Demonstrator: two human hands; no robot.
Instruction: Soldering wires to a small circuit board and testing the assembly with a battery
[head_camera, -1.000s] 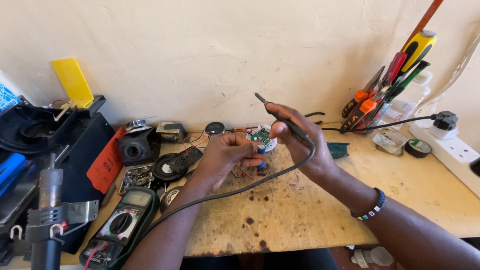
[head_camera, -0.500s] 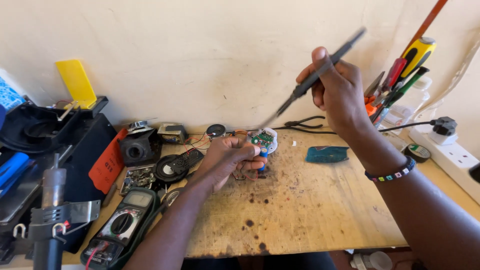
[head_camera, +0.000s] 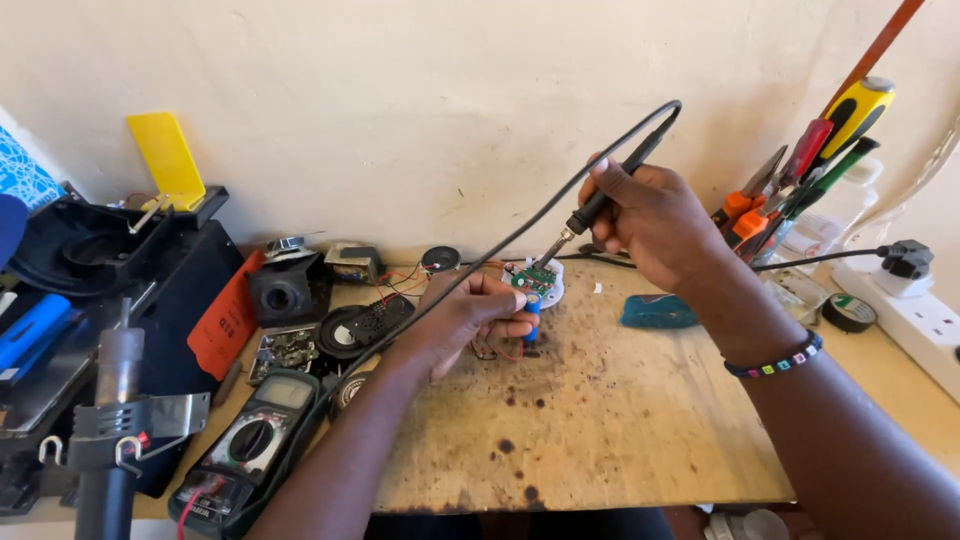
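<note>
My left hand (head_camera: 462, 318) rests on the wooden bench (head_camera: 620, 420) and grips a small blue cylindrical part (head_camera: 531, 312) attached to a round white piece carrying a green circuit board (head_camera: 534, 279). My right hand (head_camera: 655, 222) holds a black soldering iron (head_camera: 598, 208) like a pen, its metal tip angled down and left to the circuit board. The iron's black cable (head_camera: 470, 270) loops over the hand and runs down across my left forearm.
A multimeter (head_camera: 250, 445) and a heat gun (head_camera: 110, 420) lie at the front left, with speakers (head_camera: 360, 322) and a black case behind. A teal cloth pad (head_camera: 657, 312), screwdrivers and pliers (head_camera: 810, 160), tape (head_camera: 847, 312) and a white power strip (head_camera: 915, 315) sit right.
My right hand lifted the soldering iron high, then brought it back down so its tip is at the circuit board. My left hand stayed holding the board assembly.
</note>
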